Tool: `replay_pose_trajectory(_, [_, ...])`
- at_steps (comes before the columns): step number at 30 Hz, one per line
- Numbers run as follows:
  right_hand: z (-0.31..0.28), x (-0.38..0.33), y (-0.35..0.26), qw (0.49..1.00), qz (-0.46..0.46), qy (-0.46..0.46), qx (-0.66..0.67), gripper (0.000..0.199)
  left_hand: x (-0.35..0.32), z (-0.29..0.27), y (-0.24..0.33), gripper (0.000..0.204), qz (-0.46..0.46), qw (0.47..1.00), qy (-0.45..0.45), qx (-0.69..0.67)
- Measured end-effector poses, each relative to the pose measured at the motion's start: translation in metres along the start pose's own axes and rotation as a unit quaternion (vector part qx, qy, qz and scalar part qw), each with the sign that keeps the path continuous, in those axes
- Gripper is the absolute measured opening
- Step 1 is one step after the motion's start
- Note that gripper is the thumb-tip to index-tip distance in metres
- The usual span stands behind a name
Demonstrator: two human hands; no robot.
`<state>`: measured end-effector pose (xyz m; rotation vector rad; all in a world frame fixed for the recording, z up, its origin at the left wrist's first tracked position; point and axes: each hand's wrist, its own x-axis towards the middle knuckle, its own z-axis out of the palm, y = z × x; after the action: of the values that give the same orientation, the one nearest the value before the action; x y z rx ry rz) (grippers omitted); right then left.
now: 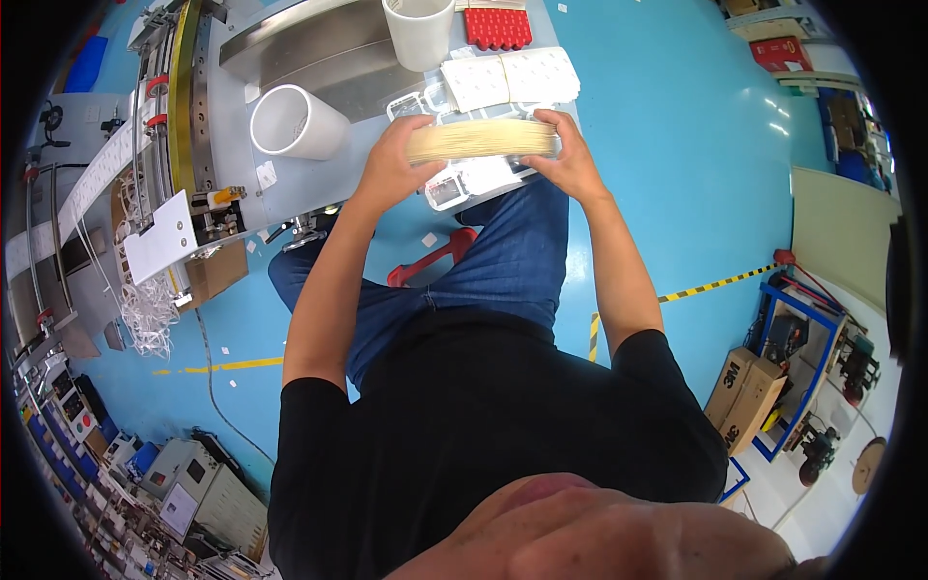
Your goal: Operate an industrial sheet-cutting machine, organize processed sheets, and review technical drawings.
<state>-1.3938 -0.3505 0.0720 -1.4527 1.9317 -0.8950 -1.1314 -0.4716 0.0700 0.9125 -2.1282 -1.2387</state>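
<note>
Between my two hands is a long, slightly bowed stack of thin cream-coloured sheets point(481, 141), seen along its layered edges. My left hand point(398, 162) grips its left end, and my right hand point(568, 159) grips its right end, fingers behind and thumbs in front. Under the stack lie white and clear plastic pieces point(447, 189) at the table's near edge. Just beyond it rests a bundle of white printed sheets point(510, 79) with a thin band around it. A red stack with a scalloped edge point(497, 29) lies farther back.
Two white cylindrical tubs point(329, 126) stand on the grey table point(372, 140), beside a metal channel point(300, 53). At left is a machine with a yellow rail point(182, 106), with tangled white strips point(147, 314) hanging below. A red stool point(430, 263) shows by my legs.
</note>
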Motion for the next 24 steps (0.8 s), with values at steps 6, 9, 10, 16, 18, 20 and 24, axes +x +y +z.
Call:
replay_pose_trajectory(6, [0.013,0.003,0.004,0.996,-0.086,0.020,0.015,0.076,0.004,0.012,-0.002,0.057,0.093,0.991,0.031,0.096])
replay_pose_trajectory(9, [0.019,0.000,0.021,0.989,-0.051,0.028,0.135,0.082,-0.002,0.013,-0.010,0.060,0.069,0.995,0.051,0.055])
replay_pose_trajectory(10, [0.022,-0.003,0.026,0.976,-0.039,0.042,0.212,0.084,-0.005,0.015,-0.015,0.064,0.046,0.997,0.061,0.019])
replay_pose_trajectory(16, [0.049,-0.010,0.033,0.937,-0.025,0.114,0.329,0.091,-0.020,0.044,-0.035,0.082,-0.057,0.963,0.126,-0.233])
replay_pose_trajectory(18, [0.051,-0.011,0.030,0.943,-0.036,0.122,0.307,0.093,-0.020,0.042,-0.032,0.082,-0.057,0.961,0.114,-0.245])
replay_pose_trajectory(20, [0.050,-0.012,0.026,0.937,-0.022,0.122,0.326,0.098,-0.019,0.041,-0.030,0.082,-0.055,0.959,0.104,-0.256])
replay_pose_trajectory(24, [0.048,-0.010,0.029,0.950,-0.043,0.111,0.289,0.101,-0.019,0.038,-0.029,0.089,-0.057,0.963,0.076,-0.250])
